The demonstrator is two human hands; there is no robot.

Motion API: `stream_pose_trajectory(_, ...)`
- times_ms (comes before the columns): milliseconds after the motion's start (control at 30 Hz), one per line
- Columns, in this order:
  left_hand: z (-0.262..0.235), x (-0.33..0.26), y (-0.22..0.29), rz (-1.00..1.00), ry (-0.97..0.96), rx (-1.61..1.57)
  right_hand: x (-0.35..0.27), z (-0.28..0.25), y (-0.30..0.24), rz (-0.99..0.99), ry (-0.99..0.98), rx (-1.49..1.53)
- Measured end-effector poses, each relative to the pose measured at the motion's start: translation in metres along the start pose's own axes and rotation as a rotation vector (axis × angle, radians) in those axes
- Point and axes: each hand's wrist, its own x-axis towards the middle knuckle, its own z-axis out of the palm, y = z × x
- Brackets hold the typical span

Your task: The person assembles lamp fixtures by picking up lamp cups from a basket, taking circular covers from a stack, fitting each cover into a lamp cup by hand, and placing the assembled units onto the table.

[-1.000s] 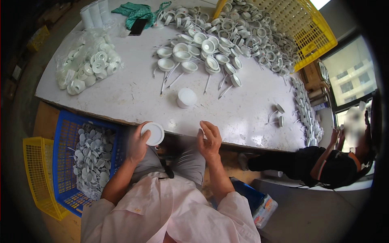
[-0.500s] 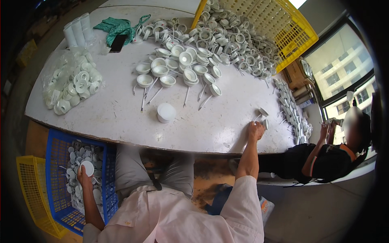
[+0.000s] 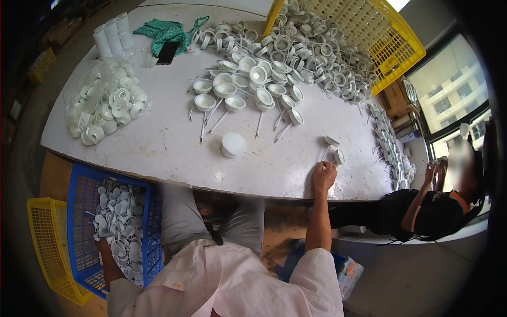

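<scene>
My right hand (image 3: 324, 176) is closed near the table's front edge, pinching what look like the wires of two small white cup-shaped lamp fittings. One fitting (image 3: 339, 156) lies just past my fingertips, tilted on its side; the other fitting (image 3: 331, 140) is a little farther off. My left hand (image 3: 102, 245) is down inside the blue crate (image 3: 84, 182), at its left side, among many white round discs (image 3: 124, 222). Its fingers are mostly hidden, so whether it holds one cannot be told. A stack of white discs (image 3: 233, 144) stands mid-table.
Wired fittings (image 3: 224, 87) are spread behind the stack, with a heap spilling from a yellow crate (image 3: 393, 58). At left are a bag of white rings (image 3: 113, 103), white tubes (image 3: 113, 36), a phone (image 3: 167, 53) and green cloth (image 3: 163, 34). A co-worker (image 3: 438, 211) sits right.
My left hand has lowered deeper into the blue crate; the white disc it held no longer shows in it. My right hand has drawn left along the table, and the two fittings moved with it.
</scene>
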Motion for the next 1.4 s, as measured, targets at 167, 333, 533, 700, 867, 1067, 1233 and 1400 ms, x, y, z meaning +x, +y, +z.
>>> stream_pose_trajectory(167,0.096,-0.119,0.062,0.111,-0.433,-0.379,-0.047,-0.014,-0.04,-0.139,0.034,0.097)
stream_pose_trajectory(333,0.157,-0.335,0.185,0.331,-1.159,-0.329,-0.12,-0.032,-0.083,0.085,-0.21,0.775)
stream_pose_trajectory(533,0.232,-0.482,0.252,0.154,-1.695,-0.393,-0.204,-0.071,-0.11,0.479,-0.68,1.185)
stream_pose_trajectory(700,0.264,-0.506,0.258,0.17,-1.599,-0.344,-0.251,-0.083,-0.12,0.475,-0.94,1.304)
stream_pose_trajectory(867,0.248,-0.509,0.267,0.19,-1.486,-0.447,-0.259,-0.084,-0.115,0.362,-1.176,1.181)
stream_pose_trajectory(1067,0.223,-0.478,0.269,0.501,-1.272,-0.479,-0.178,-0.07,-0.143,0.006,-0.918,0.976)
stream_pose_trajectory(1233,0.223,-0.475,0.263,0.777,-1.081,-0.434,-0.101,-0.009,-0.202,0.228,-0.763,1.017)
stream_pose_trajectory(1400,0.215,-0.466,0.254,0.866,-1.061,-0.336,-0.08,0.02,-0.224,0.154,-0.748,0.828)
